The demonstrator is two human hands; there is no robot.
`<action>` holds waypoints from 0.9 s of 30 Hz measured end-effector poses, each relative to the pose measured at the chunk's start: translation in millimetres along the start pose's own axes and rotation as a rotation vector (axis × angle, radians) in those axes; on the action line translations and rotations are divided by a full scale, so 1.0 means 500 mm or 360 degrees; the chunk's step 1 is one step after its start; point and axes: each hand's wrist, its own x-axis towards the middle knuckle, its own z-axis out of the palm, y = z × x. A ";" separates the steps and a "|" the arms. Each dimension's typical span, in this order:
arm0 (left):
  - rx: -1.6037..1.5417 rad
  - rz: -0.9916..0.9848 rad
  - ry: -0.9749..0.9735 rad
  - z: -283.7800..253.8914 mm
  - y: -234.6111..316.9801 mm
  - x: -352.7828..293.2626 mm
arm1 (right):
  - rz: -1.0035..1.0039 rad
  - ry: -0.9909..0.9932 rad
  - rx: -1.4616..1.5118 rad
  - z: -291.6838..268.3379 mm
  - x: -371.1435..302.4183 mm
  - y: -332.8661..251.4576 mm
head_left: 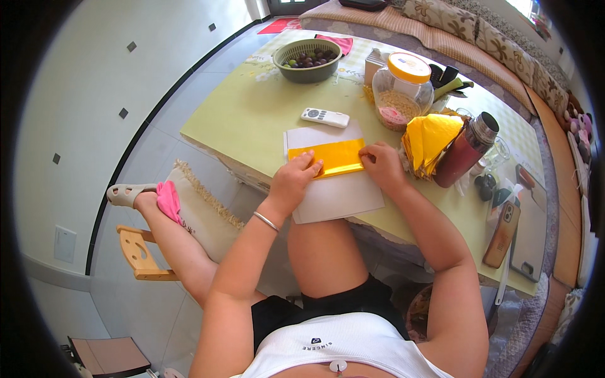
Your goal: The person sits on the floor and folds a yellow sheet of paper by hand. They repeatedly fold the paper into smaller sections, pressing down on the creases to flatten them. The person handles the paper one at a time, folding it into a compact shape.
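Observation:
A folded strip of shiny gold foil paper (340, 154) lies across white sheets (340, 205) at the table's near edge, above my lap. My left hand (293, 179) rests on the strip's left part, fingers stretched out and pressing it down. At the strip's right end, my right hand (386, 167) is closed, its thumb and fingertips pinching the paper's edge. Just right of that hand stands a stack of gold foil sheets (432, 138), leaning by a dark red thermos flask (463, 154).
Beyond the paper lies a white remote control (325, 117). A green colander (309, 70) of dark and green fruit stands at the far left. A clear jar (403, 91) with a yellow lid is near the flask; a phone (502, 234) lies at the right edge. A cushion (205, 211) is below left.

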 end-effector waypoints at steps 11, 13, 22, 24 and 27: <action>0.0046 0.0198 -0.0248 -0.023 -0.002 -0.003 | -0.0077 0.0042 -0.0025 0.004 -0.004 0.006; 0.0083 0.0252 -0.0287 -0.025 -0.001 -0.006 | -0.0074 0.0048 -0.0030 0.005 -0.004 0.003; 0.0136 0.0256 -0.0344 -0.015 -0.004 -0.022 | -0.0117 0.0017 -0.0561 -0.009 -0.016 -0.026; 0.0133 0.0250 -0.0340 -0.016 -0.002 -0.023 | -0.0439 0.0047 -0.0764 -0.008 -0.016 -0.029; 0.0112 0.0239 -0.0330 -0.014 -0.002 -0.025 | -0.0874 -0.0279 -0.0828 0.017 -0.030 -0.066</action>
